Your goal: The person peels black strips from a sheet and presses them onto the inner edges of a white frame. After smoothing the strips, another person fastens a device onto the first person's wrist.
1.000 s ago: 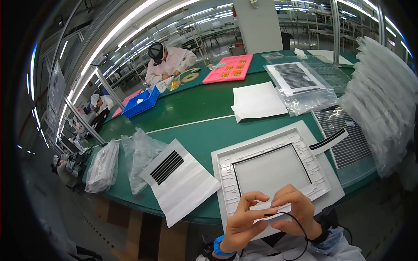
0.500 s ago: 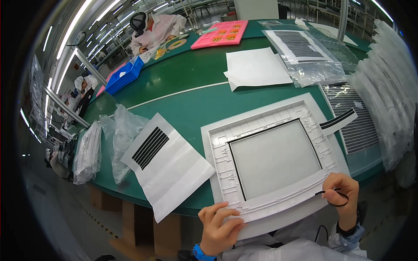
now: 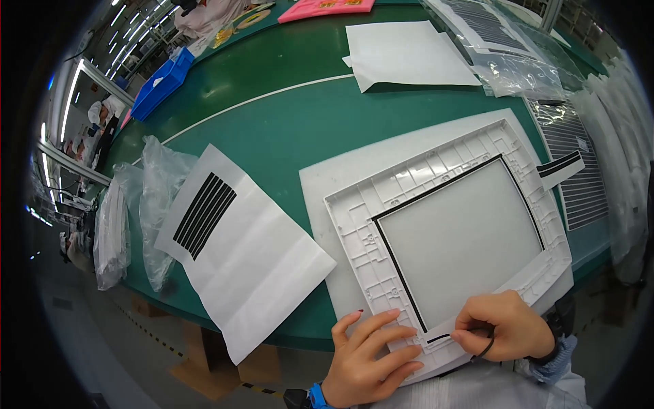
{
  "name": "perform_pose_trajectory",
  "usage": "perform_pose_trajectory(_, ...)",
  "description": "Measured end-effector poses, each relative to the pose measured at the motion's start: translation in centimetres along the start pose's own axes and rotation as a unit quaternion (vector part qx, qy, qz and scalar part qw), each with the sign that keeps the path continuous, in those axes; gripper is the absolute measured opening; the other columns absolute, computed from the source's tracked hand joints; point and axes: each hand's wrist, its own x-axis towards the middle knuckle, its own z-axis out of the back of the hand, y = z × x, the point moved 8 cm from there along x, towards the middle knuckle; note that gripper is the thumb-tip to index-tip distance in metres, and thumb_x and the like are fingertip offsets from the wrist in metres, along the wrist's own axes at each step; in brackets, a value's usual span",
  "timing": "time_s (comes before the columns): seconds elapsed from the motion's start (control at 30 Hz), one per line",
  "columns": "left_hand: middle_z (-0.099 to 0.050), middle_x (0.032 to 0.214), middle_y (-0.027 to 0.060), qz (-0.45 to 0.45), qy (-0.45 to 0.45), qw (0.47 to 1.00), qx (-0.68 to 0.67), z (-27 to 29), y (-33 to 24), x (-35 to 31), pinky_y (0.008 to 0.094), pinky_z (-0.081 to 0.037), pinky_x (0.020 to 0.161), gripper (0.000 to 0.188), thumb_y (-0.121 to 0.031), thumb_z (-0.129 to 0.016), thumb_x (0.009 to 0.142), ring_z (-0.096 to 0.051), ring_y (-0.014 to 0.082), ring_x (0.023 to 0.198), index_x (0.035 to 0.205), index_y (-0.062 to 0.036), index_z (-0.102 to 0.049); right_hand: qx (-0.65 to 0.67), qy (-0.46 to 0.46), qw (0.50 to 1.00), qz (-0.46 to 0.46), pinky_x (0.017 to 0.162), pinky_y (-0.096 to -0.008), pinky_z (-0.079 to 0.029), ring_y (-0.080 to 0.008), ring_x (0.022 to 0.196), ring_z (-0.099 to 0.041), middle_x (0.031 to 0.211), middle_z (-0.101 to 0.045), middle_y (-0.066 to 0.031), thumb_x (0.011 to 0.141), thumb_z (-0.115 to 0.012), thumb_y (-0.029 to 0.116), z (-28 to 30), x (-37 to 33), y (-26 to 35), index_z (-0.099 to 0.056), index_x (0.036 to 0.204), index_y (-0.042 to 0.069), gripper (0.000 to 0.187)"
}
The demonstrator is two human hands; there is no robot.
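A white plastic frame [image 3: 352, 235] with a rectangular opening lies on a pale pad [image 3: 315, 187] in front of me. Thin black strips line the opening's far, left and right edges. With its fingers spread, my left hand [image 3: 371, 358] rests on the frame's near left corner. My right hand [image 3: 507, 327] pinches a narrow black strip [image 3: 439, 338] at the near edge of the opening. One end of that strip touches the frame close to the near left corner of the opening, and its other end curls below my fingers.
A white sheet with black strips [image 3: 262, 255] lies left, beside clear plastic bags [image 3: 160, 198]. A small strip card [image 3: 562, 170] is at the frame's right. Farther off are a blank white sheet [image 3: 409, 54], striped sheets [image 3: 569, 136], a blue bin [image 3: 160, 85] and a co-worker [image 3: 204, 20].
My right hand has moved left and forward, bringing the black strip from the near right side to the opening's near left corner. My left hand has spread farther over the frame. The view has tilted downward.
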Motion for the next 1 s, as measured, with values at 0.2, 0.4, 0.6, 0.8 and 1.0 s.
perform_pose_trajectory(0.2,-0.066,0.095,0.0043,-0.065,-0.068,0.995,-0.034,0.8,-0.5,0.8,0.0455,-0.027,0.098,0.014,-0.024,-0.074,0.072,-0.057,0.0266,0.107,0.078,-0.0127,-0.07,-0.034,0.029,0.999,-0.032,0.048,-0.0255,-0.046,-0.0167,0.052,-0.059,0.064,-0.061,-0.0075,0.081,-0.068,0.011,-0.3,0.6,-0.3,-0.06,0.076,0.002,0.013)
perform_pose_trajectory(0.4,-0.066,0.097,0.0036,0.019,-0.001,0.999,-0.039,1.4,-0.6,1.6,0.0455,-0.026,0.099,0.012,-0.024,-0.073,0.073,-0.055,0.0264,0.109,0.079,-0.0137,-0.071,-0.04,0.024,0.999,-0.024,0.048,-0.0249,-0.046,-0.0156,0.051,-0.059,0.063,-0.06,-0.0068,0.08,-0.068,0.009,-0.5,0.8,-0.6,-0.06,0.075,0.002,0.012)
perform_pose_trajectory(0.6,-0.068,0.099,-0.0065,0.02,-0.013,1.0,0.01,-0.3,0.7,-0.2,0.043,-0.021,0.104,0.013,-0.03,-0.077,0.071,-0.053,0.018,0.112,0.083,-0.0257,-0.075,-0.031,0.037,0.999,-0.011,0.048,-0.0231,-0.047,-0.0139,0.052,-0.06,0.063,-0.061,-0.0061,0.081,-0.069,0.009,-0.8,1.2,-0.8,-0.06,0.075,0.002,0.013)
perform_pose_trajectory(0.8,-0.067,0.099,-0.0066,0.014,-0.011,1.0,0.012,-0.2,0.3,0.0,0.0432,-0.021,0.104,0.014,-0.029,-0.076,0.07,-0.053,0.0177,0.112,0.084,-0.0261,-0.075,-0.02,0.026,0.999,-0.009,0.046,-0.0231,-0.044,-0.0132,0.049,-0.057,0.061,-0.06,-0.0056,0.078,-0.071,0.009,-0.6,0.9,-0.8,-0.061,0.074,0.002,0.012)
perform_pose_trajectory(1.0,-0.068,0.099,-0.0067,0.02,-0.011,1.0,0.008,-0.3,0.4,0.0,0.0434,-0.021,0.104,0.014,-0.029,-0.076,0.071,-0.053,0.0175,0.112,0.085,-0.0266,-0.075,-0.014,0.023,1.0,-0.009,0.043,-0.0236,-0.041,-0.0131,0.045,-0.054,0.058,-0.059,-0.0056,0.075,-0.073,0.008,-0.5,1.1,-0.9,-0.062,0.072,0.003,0.013)
